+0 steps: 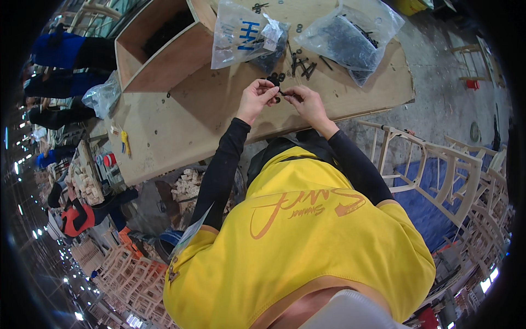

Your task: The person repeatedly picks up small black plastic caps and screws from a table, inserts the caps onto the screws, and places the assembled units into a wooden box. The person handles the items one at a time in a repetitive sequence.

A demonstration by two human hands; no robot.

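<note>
Near the table's front edge, my left hand (pixel 256 100) is closed, its fingertips holding small black round pieces (pixel 274 80) that look like washers. Just to the right, my right hand (pixel 308 106) pinches a thin dark bolt (pixel 284 95) whose tip points toward the left hand. The fingers partly hide where these parts meet. Beyond the hands, several loose black bolts (pixel 302 66) lie on the wooden tabletop (pixel 192 118). More black rings (pixel 299 27) are scattered farther back.
A clear plastic bag (pixel 235 33) and a larger bag of dark hardware (pixel 350 41) lie at the back. On the left stand an open wooden box (pixel 181 57) with dark contents and a yellow-handled tool (pixel 125 143). Wooden chair frames (pixel 422 159) stand at right; people are at left.
</note>
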